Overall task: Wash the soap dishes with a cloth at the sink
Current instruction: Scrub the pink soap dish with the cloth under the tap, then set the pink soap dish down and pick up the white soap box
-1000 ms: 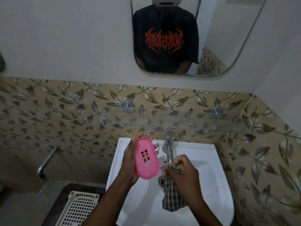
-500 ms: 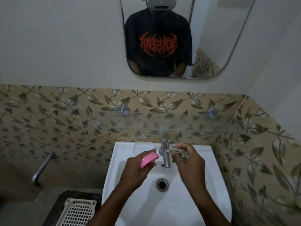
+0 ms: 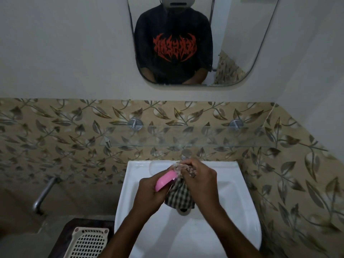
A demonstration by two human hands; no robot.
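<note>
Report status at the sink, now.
Left hand holds pink soap dish over sink. Right hand grips checked cloth beside it. Nothing in the way.

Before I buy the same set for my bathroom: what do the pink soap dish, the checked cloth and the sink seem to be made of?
The pink soap dish is probably moulded plastic: smooth, evenly coloured, slightly shiny. The checked cloth is woven fabric, perhaps cotton; it hangs in soft folds. The sink is likely glazed ceramic: white and glossy, with soft highlights.
</note>
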